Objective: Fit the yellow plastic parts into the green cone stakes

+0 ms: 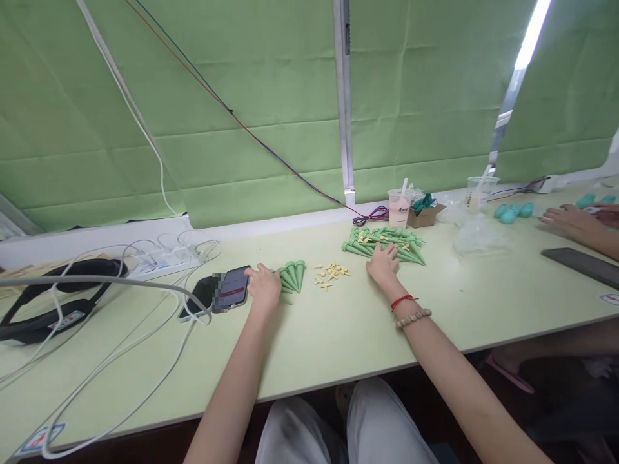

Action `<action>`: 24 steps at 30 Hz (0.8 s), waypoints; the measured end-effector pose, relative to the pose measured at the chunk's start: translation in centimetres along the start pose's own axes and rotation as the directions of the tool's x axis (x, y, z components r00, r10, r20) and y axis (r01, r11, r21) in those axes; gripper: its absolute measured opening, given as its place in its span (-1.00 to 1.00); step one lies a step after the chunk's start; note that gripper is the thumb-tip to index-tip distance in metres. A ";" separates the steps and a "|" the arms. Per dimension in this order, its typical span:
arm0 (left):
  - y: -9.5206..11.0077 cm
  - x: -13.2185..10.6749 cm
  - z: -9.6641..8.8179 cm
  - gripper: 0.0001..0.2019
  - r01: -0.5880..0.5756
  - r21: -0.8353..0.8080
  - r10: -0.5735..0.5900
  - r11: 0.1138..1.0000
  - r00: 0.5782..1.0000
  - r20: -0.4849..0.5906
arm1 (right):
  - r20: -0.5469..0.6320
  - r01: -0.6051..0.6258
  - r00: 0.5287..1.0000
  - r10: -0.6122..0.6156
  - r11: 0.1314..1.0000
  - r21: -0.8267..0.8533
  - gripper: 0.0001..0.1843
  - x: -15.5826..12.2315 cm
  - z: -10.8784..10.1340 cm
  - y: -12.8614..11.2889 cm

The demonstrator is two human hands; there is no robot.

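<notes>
My left hand rests on the pale green table, fingers closed around the wide ends of a small bunch of green cones. A phone lies just left of that hand. My right hand lies palm down at the near edge of a larger pile of green cones, fingers touching it; whether it grips one is hidden. Between the hands lies a scatter of small yellow pegs. A red string and a bead bracelet circle my right wrist.
White cables and a power strip lie at the left beside a black strap. A pink drink cup, a cardboard box and a clear cup stand behind. Another person's hands and a dark phone are at the right.
</notes>
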State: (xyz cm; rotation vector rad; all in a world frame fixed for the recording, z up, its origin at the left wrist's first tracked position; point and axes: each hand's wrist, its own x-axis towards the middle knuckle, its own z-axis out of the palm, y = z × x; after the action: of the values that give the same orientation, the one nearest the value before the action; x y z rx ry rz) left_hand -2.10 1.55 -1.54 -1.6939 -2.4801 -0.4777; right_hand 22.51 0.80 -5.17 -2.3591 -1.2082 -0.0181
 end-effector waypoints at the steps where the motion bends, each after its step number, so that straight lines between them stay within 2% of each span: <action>1: 0.1 -0.1 -0.1 -0.49 -0.020 0.008 0.020 1.000 1.000 -0.021 | -0.027 0.008 1.000 -0.008 1.000 -0.005 -0.48 0.0 0.1 0.0; 3: 0.1 -0.2 -0.3 -0.53 -0.049 0.013 0.050 0.999 0.998 -0.039 | -0.064 -0.014 0.998 0.012 0.999 -0.031 -0.57 0.1 0.3 0.1; 5: 0.1 -0.1 -0.3 -0.59 -0.040 0.011 0.041 0.999 0.999 -0.011 | -0.080 -0.034 0.996 0.030 0.998 -0.056 -0.61 0.3 0.4 0.2; 9: -0.1 0.3 -0.1 -0.63 -0.017 0.025 0.015 1.000 0.999 0.048 | -0.111 0.044 0.993 -0.049 0.998 -0.045 -0.53 0.5 0.2 0.5; 14: -0.1 0.1 -0.4 -0.62 -0.088 0.049 0.085 0.995 0.994 0.063 | -0.126 0.064 0.990 -0.061 0.998 0.019 -0.50 1.0 0.1 1.2; 18: 0.3 -0.5 -0.7 -0.67 -0.194 0.002 0.194 0.981 0.977 -0.085 | -0.191 0.098 0.978 -0.079 0.990 0.097 -0.48 1.4 0.2 1.4; 21: 0.9 -1.1 -0.7 -0.67 -0.329 -0.054 0.314 0.943 0.930 -0.189 | -0.257 0.140 0.961 -0.100 0.980 0.140 -0.49 1.4 0.0 1.4; 24: 1.8 -2.0 -0.4 -0.69 -0.451 -0.123 0.422 0.884 0.883 -0.205 | -0.247 0.169 0.961 -0.127 0.973 0.157 -0.54 1.0 -0.5 1.1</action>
State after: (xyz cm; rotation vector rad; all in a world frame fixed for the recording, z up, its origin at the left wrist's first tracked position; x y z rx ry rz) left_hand 0.23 0.28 -1.35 -2.0966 -1.8955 -0.7560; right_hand 24.09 0.78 -4.97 -2.0433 -1.2132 -0.2258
